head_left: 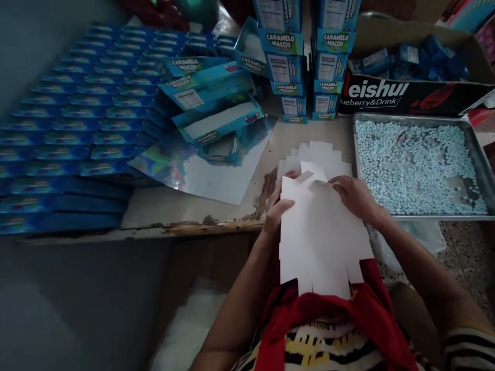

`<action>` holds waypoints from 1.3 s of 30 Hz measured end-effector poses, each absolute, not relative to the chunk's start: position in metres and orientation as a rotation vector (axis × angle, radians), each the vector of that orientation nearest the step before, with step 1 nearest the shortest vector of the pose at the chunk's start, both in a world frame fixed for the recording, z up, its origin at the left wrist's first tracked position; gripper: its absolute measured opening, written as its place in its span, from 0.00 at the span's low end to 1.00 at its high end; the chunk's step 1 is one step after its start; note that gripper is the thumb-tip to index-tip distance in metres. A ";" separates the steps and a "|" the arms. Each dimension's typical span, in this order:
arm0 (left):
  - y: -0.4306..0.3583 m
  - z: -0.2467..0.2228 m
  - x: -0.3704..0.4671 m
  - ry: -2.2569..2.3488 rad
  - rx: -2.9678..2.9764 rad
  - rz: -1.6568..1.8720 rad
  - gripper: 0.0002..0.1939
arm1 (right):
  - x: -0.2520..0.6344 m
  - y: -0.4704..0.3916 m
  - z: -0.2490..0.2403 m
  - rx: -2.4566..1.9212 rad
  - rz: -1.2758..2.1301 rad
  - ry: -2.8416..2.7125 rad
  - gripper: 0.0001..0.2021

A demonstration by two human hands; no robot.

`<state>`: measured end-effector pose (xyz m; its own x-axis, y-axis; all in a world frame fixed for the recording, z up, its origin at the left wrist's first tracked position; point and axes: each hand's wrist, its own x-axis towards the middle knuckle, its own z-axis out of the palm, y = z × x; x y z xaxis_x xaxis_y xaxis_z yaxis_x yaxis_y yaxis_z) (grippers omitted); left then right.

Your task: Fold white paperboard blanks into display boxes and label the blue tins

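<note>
A white die-cut cardboard box blank point(325, 232) lies against my lap, tilted, its notched lower end over a red apron point(270, 314). My left hand point(277, 208) grips the blank's left edge, thumb on top and the other fingers mostly hidden behind. At the upper right, my right hand point(358, 200) pinches a flap of it with fingers closed. The flaps near the top are partly bent up. Beyond it, more white blanks point(325, 152) lie on the table.
Flat blue cartons point(77, 139) fill the left, beside loose blue display boxes point(220, 121) on a shiny sheet point(216, 180). Two box stacks point(286, 67) stand behind. At right are a metal tray point(356, 170) of small pale-blue candies and an open black carton point(410, 98). The table edge point(209, 228) is chipped.
</note>
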<state>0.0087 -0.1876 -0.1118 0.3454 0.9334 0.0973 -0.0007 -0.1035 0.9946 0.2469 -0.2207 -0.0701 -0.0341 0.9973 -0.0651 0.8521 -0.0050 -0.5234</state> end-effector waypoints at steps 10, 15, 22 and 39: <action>-0.188 -0.100 0.001 0.888 1.350 0.760 0.33 | 0.236 -0.234 -0.058 -1.935 0.418 -2.126 0.17; -0.181 -0.121 0.009 0.868 1.606 0.769 0.27 | 0.232 -0.217 -0.069 -2.035 0.481 -2.145 0.17; -0.182 -0.112 0.035 1.028 1.761 1.026 0.37 | 0.230 -0.206 -0.079 -2.054 0.407 -2.103 0.13; -0.197 -0.100 0.052 1.196 1.941 0.994 0.10 | 0.248 -0.209 -0.039 -2.001 0.634 -2.242 0.24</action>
